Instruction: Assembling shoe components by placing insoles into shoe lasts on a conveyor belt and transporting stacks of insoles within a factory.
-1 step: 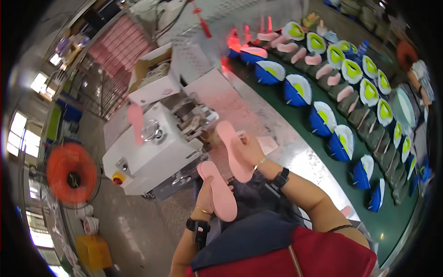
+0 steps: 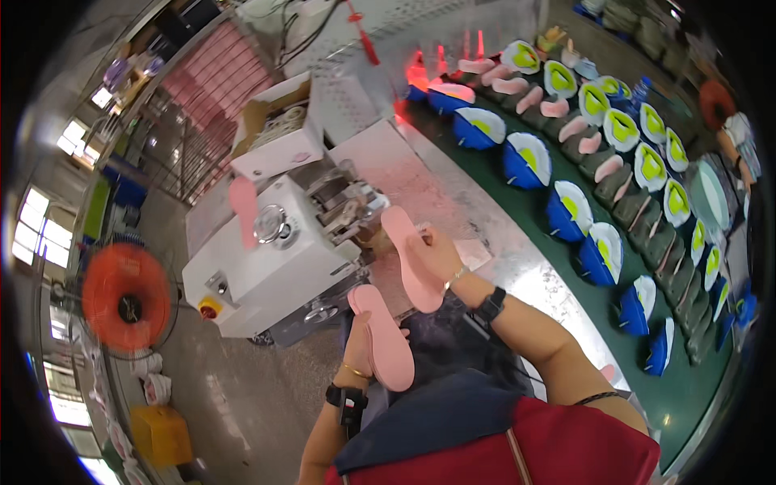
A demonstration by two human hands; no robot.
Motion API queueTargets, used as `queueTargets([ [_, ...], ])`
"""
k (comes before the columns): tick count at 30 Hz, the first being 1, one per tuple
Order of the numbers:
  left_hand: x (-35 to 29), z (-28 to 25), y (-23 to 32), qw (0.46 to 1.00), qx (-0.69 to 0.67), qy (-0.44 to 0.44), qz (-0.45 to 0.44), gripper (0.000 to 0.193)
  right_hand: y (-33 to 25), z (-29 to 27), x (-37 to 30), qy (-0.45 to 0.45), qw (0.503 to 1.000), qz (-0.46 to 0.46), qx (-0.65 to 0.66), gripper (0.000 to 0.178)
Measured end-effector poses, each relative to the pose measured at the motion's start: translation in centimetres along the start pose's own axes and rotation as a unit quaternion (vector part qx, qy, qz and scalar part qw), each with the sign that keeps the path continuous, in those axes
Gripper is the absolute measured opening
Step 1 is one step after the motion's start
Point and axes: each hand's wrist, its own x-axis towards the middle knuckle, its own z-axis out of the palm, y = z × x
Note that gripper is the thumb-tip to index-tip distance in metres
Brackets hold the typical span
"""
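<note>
Risks, judged from the present layout:

(a) Single pink insole (image 2: 406, 246): slanted, upper end close by the metal mechanism (image 2: 346, 206) of the white machine (image 2: 267, 279). Could go in askew or buckle if fed there; likely cause, a hold on one long edge only, with both ends unsupported. Fingers would also come near the working parts if the hold crept upward. Contact between tip and mechanism: cannot tell, that corner is soft and seen from above.

(b) Stack of pink insoles (image 2: 391, 354): at least two layers, edges slightly offset at upper left. Could fan out or shed a piece should thumb pressure slacken; smooth faces, presumably, would help it slip.

(c) Loose pink insole (image 2: 242, 210): lies on the machine's top beside the round dial (image 2: 271, 224). Shaking or a knock might slide it off.

Hands:

Left hand (image 2: 356, 356): closed about the stack, thumb laid on the upper face, fingertips showing past the right edge. Stack held in the air on the near side of the machine.

Right hand (image 2: 437, 257): partly curled, gripping the single insole by its right edge around mid-length; nothing else in it. Piece held above the near edge of the metal worktop (image 2: 533, 271), between machine and green conveyor (image 2: 687, 404)
</note>
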Motion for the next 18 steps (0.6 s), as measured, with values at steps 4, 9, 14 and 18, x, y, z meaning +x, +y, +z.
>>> queueTargets([
  [4,-1.4,-2.0,-0.3,0.996,0.079,-0.043,0.014,0.053,2.7,4.0,8.0,0.056,0.991,-0.014,-0.12,0.035],
  [9,-1.5,-2.7,0.0,0.999,0.018,-0.045,0.004,0.056,-0.8,2.7,9.2,-0.006,0.995,0.07,-0.064,0.031],
  [14,-1.4,-2.3,0.7,0.998,0.047,-0.036,-0.004,0.057,-3.2,-1.0,7.3,0.042,0.955,-0.1,-0.275,0.026],
  [18,-1.6,-1.8,0.4,0.999,0.041,-0.026,0.003,0.056,-4.8,-0.9,6.6,0.081,0.895,-0.166,-0.406,0.03],
])
